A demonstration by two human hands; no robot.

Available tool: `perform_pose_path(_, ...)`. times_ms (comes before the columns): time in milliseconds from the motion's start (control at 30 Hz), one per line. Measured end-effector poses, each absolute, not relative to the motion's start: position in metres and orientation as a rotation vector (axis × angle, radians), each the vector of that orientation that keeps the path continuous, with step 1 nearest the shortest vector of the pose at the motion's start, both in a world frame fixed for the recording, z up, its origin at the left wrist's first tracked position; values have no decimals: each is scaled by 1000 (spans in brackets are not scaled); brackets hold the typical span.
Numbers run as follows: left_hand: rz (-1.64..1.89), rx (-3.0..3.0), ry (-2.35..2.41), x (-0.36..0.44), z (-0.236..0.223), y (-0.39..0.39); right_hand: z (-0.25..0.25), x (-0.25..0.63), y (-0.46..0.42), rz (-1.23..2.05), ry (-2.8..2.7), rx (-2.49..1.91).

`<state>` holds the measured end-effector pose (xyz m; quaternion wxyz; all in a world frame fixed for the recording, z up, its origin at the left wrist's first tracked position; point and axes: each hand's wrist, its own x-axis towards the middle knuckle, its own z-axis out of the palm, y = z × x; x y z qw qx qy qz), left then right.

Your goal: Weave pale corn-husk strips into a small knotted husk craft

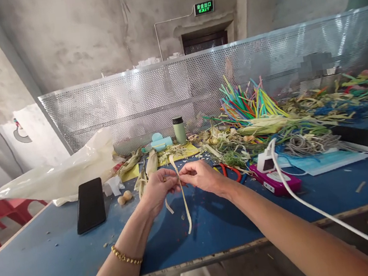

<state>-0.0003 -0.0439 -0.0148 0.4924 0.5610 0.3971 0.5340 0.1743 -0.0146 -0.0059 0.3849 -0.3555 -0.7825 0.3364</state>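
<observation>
My left hand (158, 188) and my right hand (201, 178) meet over the middle of the blue table, thumbs and forefingers pinched. Between them runs a narrow pale strip of corn husk (186, 211), one end rising above the fingertips and the longer end hanging towards the table. A shorter pale piece (169, 206) dangles below my left fingers. Both hands are closed on the husk strip, though the exact spot they pinch is partly hidden by the fingers. Just beyond lie dried corn husks (151, 162), and red-handled pliers (232, 172) rest by my right wrist.
On the left are a black phone (89, 205), small wooden balls (124, 197) and a plastic bag (67, 167). A green bottle (179, 131) stands behind. Rightward lie a magenta power strip (275, 182), its white cable (314, 210), wire coils (312, 142) and colourful pipe cleaners (248, 105).
</observation>
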Motion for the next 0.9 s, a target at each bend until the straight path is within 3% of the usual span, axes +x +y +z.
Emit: perform_pose_path(900,1253,1693,1092,-3,-9,-45,-7,175,-17,1199,-1763,-754)
